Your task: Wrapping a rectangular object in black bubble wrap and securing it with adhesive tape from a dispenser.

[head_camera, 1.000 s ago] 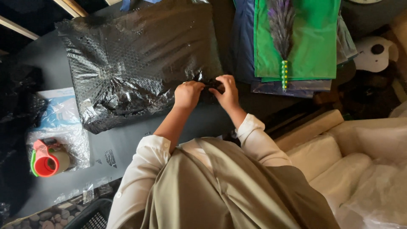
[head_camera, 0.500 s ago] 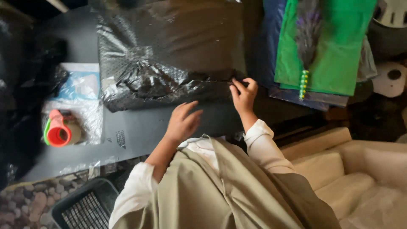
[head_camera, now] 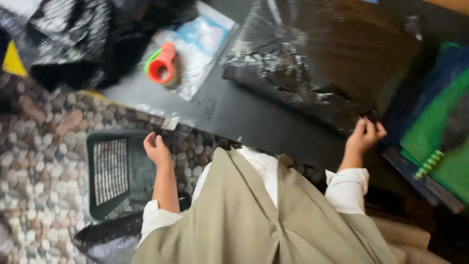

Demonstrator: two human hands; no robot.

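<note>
A large shiny black plastic bag [head_camera: 312,73] lies on the dark table [head_camera: 244,122]. My right hand [head_camera: 366,134] pinches the bag's near right corner at the table's edge. Off the table, my left hand [head_camera: 156,146] hangs over the dark mesh basket [head_camera: 117,171] on the pebble-patterned floor, fingers loosely curled with nothing seen in them. My beige vest and white sleeves fill the bottom of the view.
A red and green tape dispenser [head_camera: 161,66] sits on a clear plastic packet [head_camera: 200,46] at the table's left. Crumpled black plastic [head_camera: 83,39] is heaped at the far left. Green cloth with a bead strip [head_camera: 435,146] lies on blue fabric at right.
My left hand left the bag and swung down off the table toward the basket on the floor. The view tilted left and down. My right hand kept hold of the bag's corner.
</note>
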